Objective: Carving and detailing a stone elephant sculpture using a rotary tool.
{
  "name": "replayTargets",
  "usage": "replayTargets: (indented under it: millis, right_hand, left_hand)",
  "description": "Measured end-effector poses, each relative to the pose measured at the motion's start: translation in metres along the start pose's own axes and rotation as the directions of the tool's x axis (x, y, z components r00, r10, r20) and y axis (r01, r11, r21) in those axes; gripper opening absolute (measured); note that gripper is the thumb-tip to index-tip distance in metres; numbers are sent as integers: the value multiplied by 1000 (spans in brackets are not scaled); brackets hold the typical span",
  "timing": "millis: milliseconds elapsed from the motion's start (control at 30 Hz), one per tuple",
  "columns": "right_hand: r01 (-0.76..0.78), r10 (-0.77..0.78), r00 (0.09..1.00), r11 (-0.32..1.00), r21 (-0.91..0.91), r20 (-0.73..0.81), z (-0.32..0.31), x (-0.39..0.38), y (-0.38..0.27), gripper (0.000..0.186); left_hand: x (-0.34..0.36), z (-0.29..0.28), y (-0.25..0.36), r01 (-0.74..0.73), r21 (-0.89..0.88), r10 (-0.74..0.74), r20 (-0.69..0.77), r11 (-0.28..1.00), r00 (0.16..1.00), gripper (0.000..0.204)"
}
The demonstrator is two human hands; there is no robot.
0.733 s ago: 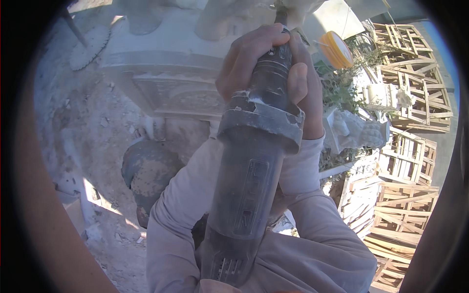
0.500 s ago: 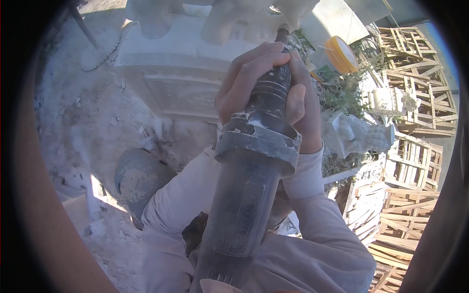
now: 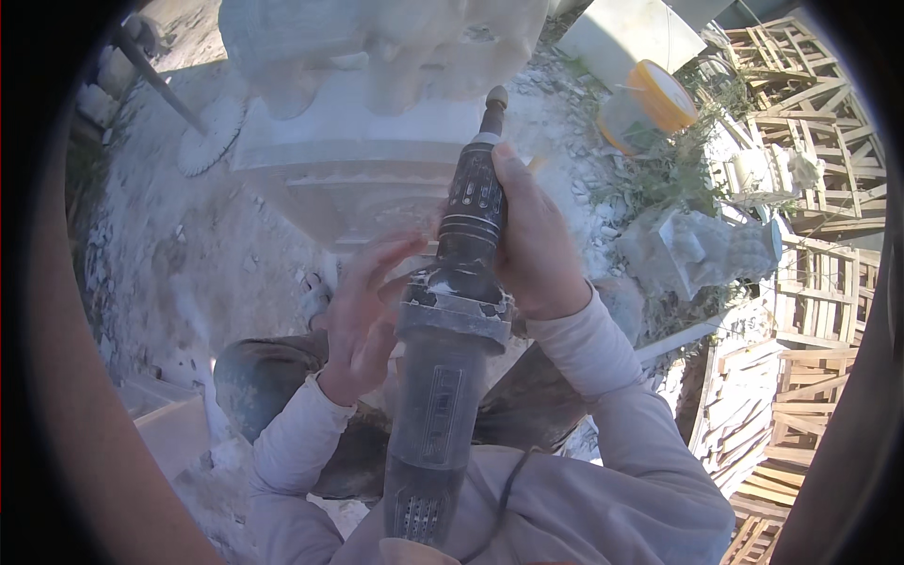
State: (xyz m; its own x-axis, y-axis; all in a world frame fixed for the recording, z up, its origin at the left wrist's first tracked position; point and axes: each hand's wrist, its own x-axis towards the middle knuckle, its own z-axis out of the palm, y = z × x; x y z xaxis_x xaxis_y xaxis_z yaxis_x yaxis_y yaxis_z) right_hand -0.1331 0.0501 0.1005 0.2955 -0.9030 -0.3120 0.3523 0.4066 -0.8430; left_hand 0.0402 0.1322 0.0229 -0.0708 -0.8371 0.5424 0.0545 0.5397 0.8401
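A black die grinder (image 3: 431,395), dusted with white and chipped around its collar, slants up in front of my body. My right hand (image 3: 539,247) is wrapped round its narrow neck, thumb along the far side. At its tip is a small rounded grinding bit (image 3: 496,97), apart from the pale carved stone (image 3: 377,52) just beyond. My left hand (image 3: 361,315) is off the tool, to the left of its collar, fingers spread and slightly blurred. Beneath the carving is a white stone base (image 3: 348,151) with a moulded edge.
A toothed disc (image 3: 209,141) lies on the dusty ground at far left. To the right are a yellow-rimmed bucket (image 3: 659,99), a toppled pale carved piece (image 3: 692,247) among weeds, and stacked wooden crates (image 3: 819,282). A pale block (image 3: 174,428) sits at lower left.
My left hand has let go of the grinder's neck and moved down and left, opening. The grinder's tip has swung left and down, away from the carving, still in my right hand.
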Motion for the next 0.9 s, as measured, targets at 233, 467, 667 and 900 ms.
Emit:
replayTargets:
  millis: [233,467,667,900]
  right_hand:
    - [131,-131,991,973,-188,15,10,22,-2,53]
    - [107,-110,994,979,-171,-4,4,53,-17,54]
    - [131,-138,990,958,-255,-8,-9,60,-21,48]
    - [168,-242,965,865,-473,-101,-3,60,-19,51]
  left_hand:
    - [2,0,47,707,-703,-515,578,78,632,89]
    - [38,8,50,721,-650,-650,443,241,617,79]
    - [36,16,14,669,-644,-601,383,371,701,76]
    - [35,30,-15,610,-590,-586,266,530,766,61]
